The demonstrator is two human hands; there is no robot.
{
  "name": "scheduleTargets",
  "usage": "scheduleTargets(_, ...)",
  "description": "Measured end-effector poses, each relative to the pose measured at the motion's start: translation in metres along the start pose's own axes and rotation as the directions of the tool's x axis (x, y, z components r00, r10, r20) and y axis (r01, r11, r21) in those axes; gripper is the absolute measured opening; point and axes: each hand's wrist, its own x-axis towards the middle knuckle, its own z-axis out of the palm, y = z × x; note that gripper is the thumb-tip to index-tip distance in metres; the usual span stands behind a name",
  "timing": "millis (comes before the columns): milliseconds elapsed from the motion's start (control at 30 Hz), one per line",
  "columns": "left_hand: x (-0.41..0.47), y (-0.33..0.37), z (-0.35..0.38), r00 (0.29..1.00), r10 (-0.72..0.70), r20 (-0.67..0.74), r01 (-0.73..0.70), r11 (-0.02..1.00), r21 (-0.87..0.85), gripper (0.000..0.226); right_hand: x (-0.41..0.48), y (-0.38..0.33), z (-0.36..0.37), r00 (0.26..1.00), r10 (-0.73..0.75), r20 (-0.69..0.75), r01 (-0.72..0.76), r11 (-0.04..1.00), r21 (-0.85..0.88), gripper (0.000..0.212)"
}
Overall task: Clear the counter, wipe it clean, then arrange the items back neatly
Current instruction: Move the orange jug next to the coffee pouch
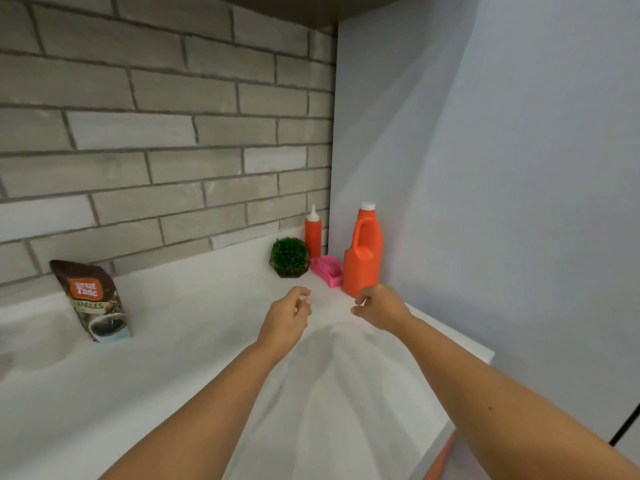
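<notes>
Upright, capped: orange jug (363, 258), squeeze bottle (313, 233); coffee pouch (91, 299) standing.

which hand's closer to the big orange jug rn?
Right. The right hand is just in front of the base of the orange jug. The left hand is farther left, over the counter, nearer the green plant.

— What's sitting on that smooth white counter (194, 341)?
— At the left, a brown foil coffee pouch (91, 299), upright. In the far right corner, close together: a green tufted plant in a dark hexagonal pot (289, 257), a slim orange squeeze bottle (313, 235), a pink plastic tray (327, 268) and a tall orange handled jug (363, 254).
</notes>
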Motion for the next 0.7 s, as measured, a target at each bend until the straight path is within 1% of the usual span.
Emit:
scheduleTargets(100, 0.029, 0.003, 0.011, 1.000, 0.005, 0.020, -0.005, 0.999, -0.033, 0.023, 0.022, 0.011, -0.007, 0.998, 0.048, -0.031, -0.047, 0.998, 0.029, 0.038)
scheduleTargets(167, 0.047, 0.005, 0.020, 1.000, 0.017, 0.026, -0.015, 0.997, -0.078, 0.017, 0.036, 0.019, -0.010, 0.995, 0.075, -0.058, -0.071, 0.995, 0.068, 0.045)
scheduleTargets(233, 0.062, 0.008, 0.029, 0.999, 0.021, 0.025, -0.018, 0.993, -0.113, 0.013, 0.050, 0.027, -0.012, 0.994, 0.086, -0.073, -0.079, 0.992, 0.101, 0.052)
scheduleTargets(367, 0.092, 0.014, 0.047, 1.000, 0.022, 0.009, -0.020, 0.987, -0.157, 0.015, 0.080, 0.041, -0.015, 0.995, 0.078, -0.063, -0.068, 0.986, 0.149, 0.069)
scheduleTargets(433, 0.108, 0.020, 0.056, 0.999, 0.041, -0.014, -0.042, 0.987, -0.156, 0.016, 0.100, 0.049, -0.015, 0.994, 0.099, -0.053, -0.087, 0.977, 0.196, 0.084)
scheduleTargets(500, 0.125, 0.026, 0.064, 0.999, 0.035, -0.040, -0.041, 0.985, -0.170, 0.018, 0.121, 0.056, -0.013, 0.992, 0.116, -0.040, -0.105, 0.970, 0.220, 0.103)
scheduleTargets(600, 0.153, 0.033, 0.074, 0.999, 0.023, -0.044, -0.030, 0.987, -0.161, 0.026, 0.148, 0.061, -0.010, 0.994, 0.100, -0.033, -0.088, 0.961, 0.262, 0.127)
scheduleTargets(700, 0.179, 0.037, 0.087, 0.997, 0.034, -0.063, -0.040, 0.994, -0.098, 0.031, 0.168, 0.065, -0.005, 0.997, 0.036, -0.064, -0.013, 0.945, 0.328, 0.134)
